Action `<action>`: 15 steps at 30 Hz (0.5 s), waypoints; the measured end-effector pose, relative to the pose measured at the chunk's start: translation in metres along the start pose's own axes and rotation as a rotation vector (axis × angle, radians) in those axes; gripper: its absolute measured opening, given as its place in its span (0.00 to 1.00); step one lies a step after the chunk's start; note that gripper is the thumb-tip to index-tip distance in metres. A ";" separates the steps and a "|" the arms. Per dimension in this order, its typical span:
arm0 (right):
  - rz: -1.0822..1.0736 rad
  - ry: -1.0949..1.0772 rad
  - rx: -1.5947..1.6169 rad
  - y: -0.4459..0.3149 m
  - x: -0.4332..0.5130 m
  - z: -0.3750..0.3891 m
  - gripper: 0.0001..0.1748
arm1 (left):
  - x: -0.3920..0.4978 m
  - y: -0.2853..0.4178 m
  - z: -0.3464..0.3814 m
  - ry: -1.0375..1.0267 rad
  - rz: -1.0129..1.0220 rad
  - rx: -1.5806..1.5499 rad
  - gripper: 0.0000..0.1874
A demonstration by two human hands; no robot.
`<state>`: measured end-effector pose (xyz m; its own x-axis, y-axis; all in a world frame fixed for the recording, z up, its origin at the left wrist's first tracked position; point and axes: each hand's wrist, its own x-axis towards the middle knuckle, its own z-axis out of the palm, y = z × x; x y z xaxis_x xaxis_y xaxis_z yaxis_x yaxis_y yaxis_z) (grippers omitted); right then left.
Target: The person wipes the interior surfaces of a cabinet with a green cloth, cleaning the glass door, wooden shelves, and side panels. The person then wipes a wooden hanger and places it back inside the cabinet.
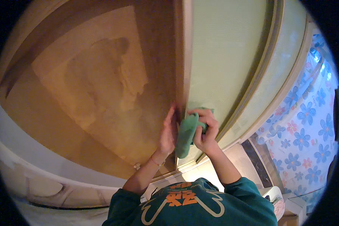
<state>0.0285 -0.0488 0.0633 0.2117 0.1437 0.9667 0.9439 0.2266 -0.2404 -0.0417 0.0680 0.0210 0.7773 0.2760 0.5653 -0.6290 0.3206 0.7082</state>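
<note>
My right hand (207,128) is closed around a folded green cloth (186,138), pressed against a pale green, textured translucent panel (226,53) near its edge. One end of the cloth hangs towards me. On the other side of the upright frame edge (183,56), my left hand (168,134) is held flat with fingers stretched out. It lies along or close to the brown side, and I cannot tell whether it touches. Nothing shows in its palm. The brown wooden panel (158,56) fills the left, with a paler area bearing a blurred shadow.
More framed translucent panelling (288,50) curves away to the right. Beyond it hangs a floral curtain (306,138). A small pale knob-like thing (137,165) is low on the brown side. A white object (272,193) stands at lower right, near a pale floor (231,162).
</note>
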 end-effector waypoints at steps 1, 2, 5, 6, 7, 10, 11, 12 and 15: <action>-0.001 -0.020 0.003 -0.007 -0.005 -0.009 0.12 | 0.004 -0.003 0.002 -0.008 -0.051 -0.018 0.43; 0.024 -0.030 -0.026 -0.009 -0.005 -0.017 0.09 | 0.016 -0.007 0.007 -0.094 -0.030 -0.083 0.41; 0.088 -0.265 -0.122 -0.031 -0.029 -0.033 0.10 | 0.034 -0.018 0.016 -0.064 -0.156 -0.086 0.42; 0.094 -0.400 -0.189 -0.036 -0.037 -0.034 0.10 | 0.040 -0.023 0.019 -0.103 -0.153 -0.125 0.42; 0.115 -0.490 -0.237 -0.038 -0.043 -0.037 0.11 | 0.045 -0.028 0.021 -0.164 -0.119 -0.116 0.42; 0.131 -0.504 -0.286 -0.040 -0.060 -0.041 0.10 | 0.060 -0.043 0.032 -0.293 -0.074 -0.164 0.41; 0.136 -0.480 -0.279 -0.040 -0.065 -0.043 0.09 | 0.065 -0.050 0.036 -0.280 -0.081 -0.158 0.39; 0.124 -0.433 -0.256 -0.038 -0.068 -0.047 0.09 | 0.070 -0.056 0.041 -0.275 -0.072 -0.171 0.37; 0.128 -0.414 -0.268 -0.034 -0.073 -0.064 0.10 | 0.085 -0.075 0.058 -0.291 -0.070 -0.234 0.35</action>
<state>-0.0026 -0.1282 0.0068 0.2632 0.5361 0.8021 0.9602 -0.0650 -0.2717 0.0725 0.0152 0.0406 0.7689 -0.0123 0.6392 -0.5339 0.5375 0.6527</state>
